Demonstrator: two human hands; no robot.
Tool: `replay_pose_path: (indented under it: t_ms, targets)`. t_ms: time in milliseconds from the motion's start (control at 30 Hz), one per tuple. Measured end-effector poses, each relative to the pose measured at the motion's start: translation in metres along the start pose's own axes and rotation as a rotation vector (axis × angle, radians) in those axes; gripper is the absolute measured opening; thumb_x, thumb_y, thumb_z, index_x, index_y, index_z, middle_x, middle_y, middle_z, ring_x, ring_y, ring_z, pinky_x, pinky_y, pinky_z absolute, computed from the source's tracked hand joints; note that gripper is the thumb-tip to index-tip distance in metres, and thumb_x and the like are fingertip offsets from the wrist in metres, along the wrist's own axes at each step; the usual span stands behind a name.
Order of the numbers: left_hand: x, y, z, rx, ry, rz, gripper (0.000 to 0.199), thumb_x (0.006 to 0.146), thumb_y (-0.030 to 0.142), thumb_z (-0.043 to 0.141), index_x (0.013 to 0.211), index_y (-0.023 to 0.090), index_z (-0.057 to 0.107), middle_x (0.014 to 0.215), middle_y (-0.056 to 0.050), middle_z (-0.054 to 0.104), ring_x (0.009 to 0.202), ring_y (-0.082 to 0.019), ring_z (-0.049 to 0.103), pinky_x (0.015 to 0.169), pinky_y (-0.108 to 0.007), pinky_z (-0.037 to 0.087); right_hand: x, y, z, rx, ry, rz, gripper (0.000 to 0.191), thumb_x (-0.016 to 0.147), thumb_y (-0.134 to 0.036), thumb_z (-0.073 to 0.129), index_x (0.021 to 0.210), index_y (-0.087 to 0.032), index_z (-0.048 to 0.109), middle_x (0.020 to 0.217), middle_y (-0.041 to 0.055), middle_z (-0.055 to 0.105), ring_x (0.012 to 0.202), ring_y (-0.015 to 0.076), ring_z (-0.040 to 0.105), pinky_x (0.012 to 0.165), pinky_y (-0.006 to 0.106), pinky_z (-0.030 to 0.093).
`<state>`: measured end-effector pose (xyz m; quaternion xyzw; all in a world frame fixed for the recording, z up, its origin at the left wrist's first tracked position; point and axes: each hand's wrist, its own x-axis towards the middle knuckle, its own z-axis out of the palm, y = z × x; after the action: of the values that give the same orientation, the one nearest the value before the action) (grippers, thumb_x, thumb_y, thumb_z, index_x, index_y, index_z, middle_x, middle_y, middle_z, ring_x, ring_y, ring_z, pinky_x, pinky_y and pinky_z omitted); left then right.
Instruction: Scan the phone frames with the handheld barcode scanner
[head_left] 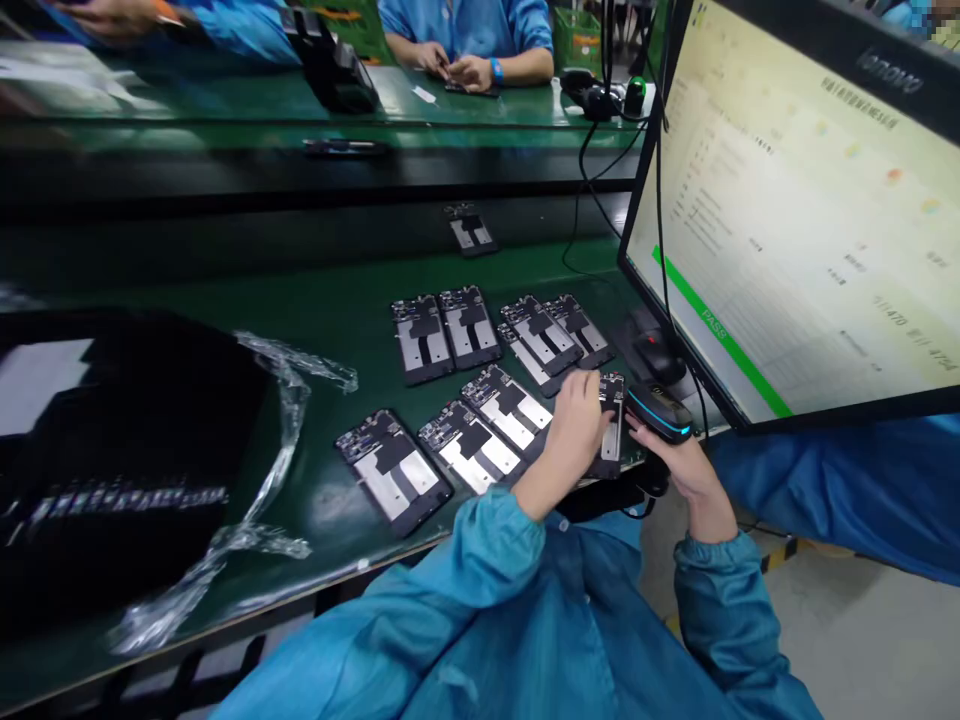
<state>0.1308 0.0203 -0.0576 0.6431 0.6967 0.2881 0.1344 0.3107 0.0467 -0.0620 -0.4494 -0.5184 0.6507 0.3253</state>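
Observation:
My left hand [576,422] has bent fingers closed on the left edge of an opened phone [612,440], partly covering it. My right hand [684,465] is closed round a black barcode scanner [660,412] with a glowing blue edge; its head is just right of that phone. To the left, more opened phones show their circuit boards and silver plates: one [394,470] at the front left, two [472,445] [508,408] beside it. Farther back lie a pair [422,338] [469,326] and an overlapping group [541,335].
A monitor [795,230] showing a green PASS bar stands at the right, a mouse [658,355] beside it. Dark sheeting with clear plastic film [281,450] covers the left bench. Another phone [471,230] lies farther back. Cables hang near the screen; co-workers sit opposite and at right.

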Motion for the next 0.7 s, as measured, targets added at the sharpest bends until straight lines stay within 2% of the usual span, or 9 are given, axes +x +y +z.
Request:
replay_pose_path:
  t_ms: [133, 200, 300, 367, 567, 700]
  targets:
    - [-0.018, 0.027, -0.002, 0.171, -0.135, -0.038, 0.059, 0.087, 0.006, 0.046, 0.145, 0.005, 0.032, 0.115, -0.021, 0.063, 0.114, -0.030, 0.059, 0.100, -0.046, 0.043, -0.006, 0.001, 0.012, -0.019, 0.024, -0.060, 0.052, 0.077, -0.041, 0.079, 0.125, -0.025, 0.066, 0.129, 0.0047, 0.069, 0.127, 0.0257, 0.058, 0.115, 0.050, 0.038]
    - [-0.018, 0.034, -0.001, 0.210, -0.151, -0.108, 0.066, 0.085, 0.004, 0.046, 0.148, 0.007, 0.027, 0.118, -0.021, 0.061, 0.112, -0.030, 0.060, 0.098, -0.045, 0.044, -0.011, 0.001, 0.018, -0.063, 0.043, -0.106, 0.051, 0.077, -0.039, 0.079, 0.125, -0.024, 0.067, 0.129, 0.0056, 0.069, 0.128, 0.0255, 0.057, 0.117, 0.048, 0.036]
    - [-0.014, 0.035, 0.001, 0.214, -0.151, -0.237, 0.065, 0.085, 0.001, 0.044, 0.147, 0.008, 0.028, 0.127, -0.024, 0.052, 0.114, -0.030, 0.058, 0.095, -0.044, 0.046, -0.018, 0.003, 0.026, -0.121, 0.073, -0.145, 0.049, 0.077, -0.041, 0.078, 0.122, -0.023, 0.069, 0.127, 0.0073, 0.070, 0.128, 0.0269, 0.057, 0.116, 0.047, 0.037]
    - [-0.013, 0.033, 0.002, 0.188, -0.151, -0.270, 0.062, 0.085, -0.001, 0.041, 0.146, 0.007, 0.029, 0.130, -0.025, 0.048, 0.116, -0.030, 0.057, 0.096, -0.044, 0.047, -0.023, 0.007, 0.030, -0.127, 0.096, -0.149, 0.048, 0.077, -0.042, 0.078, 0.121, -0.023, 0.069, 0.127, 0.0073, 0.070, 0.128, 0.0273, 0.057, 0.115, 0.047, 0.038]
    - [-0.018, 0.033, 0.007, 0.137, -0.167, -0.321, 0.052, 0.093, 0.005, 0.030, 0.145, 0.006, 0.029, 0.117, -0.023, 0.055, 0.110, -0.029, 0.061, 0.094, -0.045, 0.048, -0.040, 0.017, 0.041, -0.096, 0.167, -0.147, 0.052, 0.078, -0.043, 0.076, 0.125, -0.023, 0.066, 0.127, 0.0072, 0.070, 0.129, 0.0279, 0.057, 0.115, 0.047, 0.039]
    - [-0.017, 0.031, 0.006, 0.061, -0.162, -0.248, 0.052, 0.091, 0.010, 0.038, 0.142, 0.007, 0.029, 0.110, -0.023, 0.063, 0.106, -0.031, 0.064, 0.091, -0.045, 0.049, -0.042, 0.020, 0.042, -0.082, 0.194, -0.112, 0.052, 0.077, -0.046, 0.077, 0.122, -0.021, 0.068, 0.122, 0.0078, 0.072, 0.123, 0.0285, 0.061, 0.112, 0.046, 0.043]
